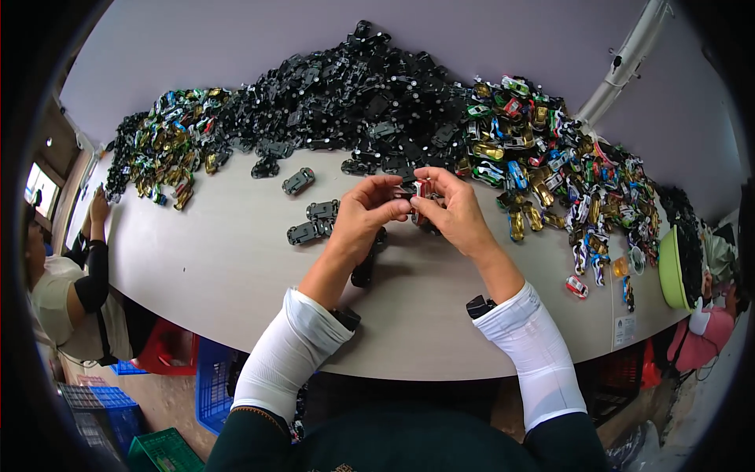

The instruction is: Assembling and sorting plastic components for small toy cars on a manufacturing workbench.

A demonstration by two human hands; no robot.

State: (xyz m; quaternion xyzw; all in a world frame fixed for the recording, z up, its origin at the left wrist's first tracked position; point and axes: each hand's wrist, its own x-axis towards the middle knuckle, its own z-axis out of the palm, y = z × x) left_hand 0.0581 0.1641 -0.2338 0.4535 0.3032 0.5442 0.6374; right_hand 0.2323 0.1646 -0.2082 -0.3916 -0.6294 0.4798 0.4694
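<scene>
Both hands raised over counter (236, 267); left hand (363, 214) and right hand (454, 211) each pinching one small toy car (420, 191), fingertips closed on it.

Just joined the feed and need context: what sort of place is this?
Probably a toy assembly workshop. Heaps of black toy car chassis and coloured car bodies cover a long table, both hands hold a small car, and a co-worker sits alongside.

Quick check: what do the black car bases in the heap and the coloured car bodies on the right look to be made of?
Black bases: probably moulded plastic, dull black with small glints. Coloured car bodies: glossy, some gold with a metallic sheen; painted metal or plated plastic, cannot tell which.
</scene>
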